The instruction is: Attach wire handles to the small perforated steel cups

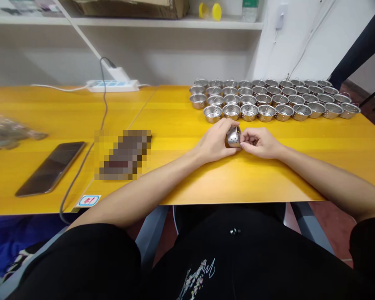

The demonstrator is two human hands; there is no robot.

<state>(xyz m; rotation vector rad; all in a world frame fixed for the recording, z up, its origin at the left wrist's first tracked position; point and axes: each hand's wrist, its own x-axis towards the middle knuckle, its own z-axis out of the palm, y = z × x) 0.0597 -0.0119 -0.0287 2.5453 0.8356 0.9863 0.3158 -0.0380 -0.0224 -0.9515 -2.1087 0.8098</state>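
Note:
My left hand (217, 141) is wrapped around a small perforated metal strainer cup (233, 136), which lies tipped on its side just above the table. My right hand (260, 143) is closed beside it, with thumb and forefinger pinched together at the cup's right end. Whether those fingertips grip the cup itself or some small part is hidden. Beyond both hands stand several rows of similar metal strainer cups (249, 111), mouths up; thin wire handles show on many of them.
A black phone (51, 168) and a pixelated dark object (126, 155) lie on the yellow table (181, 187) at left. A grey cable (105, 104) runs past them from the power strip (112, 86). A blurred clear plastic bag (9, 132) is at far left. Shelving (162, 23) stands behind.

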